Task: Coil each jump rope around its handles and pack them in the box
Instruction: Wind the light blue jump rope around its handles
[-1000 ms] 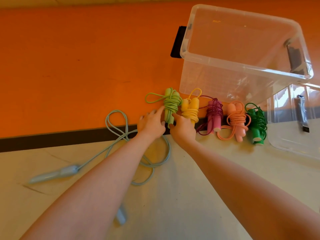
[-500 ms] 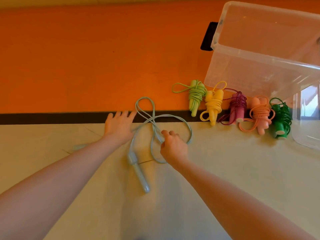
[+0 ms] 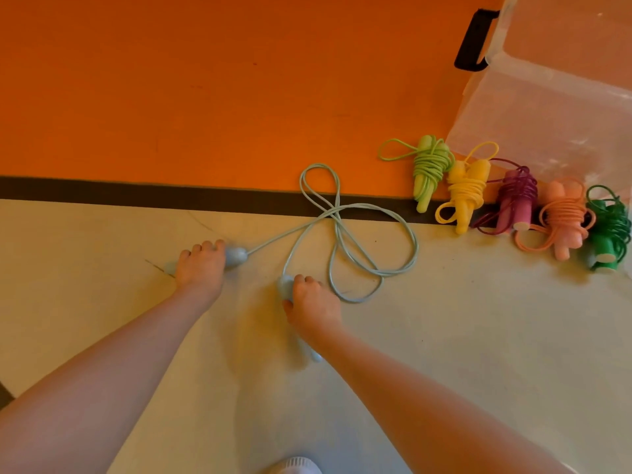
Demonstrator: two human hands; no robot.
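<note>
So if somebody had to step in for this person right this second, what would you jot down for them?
Left hand: grips one handle of the pale blue rope.
Right hand: grips its other handle.
The blue cord lies in loose loops on the floor between the hands and the black stripe, uncoiled.
Done: five ropes coiled round their handles, in a row beside the clear box: lime, yellow, purple, peach, dark green.
Left: bring the blue handles together, wind the cord round them, then put the ropes in the box; none shows inside the visible part.
</note>
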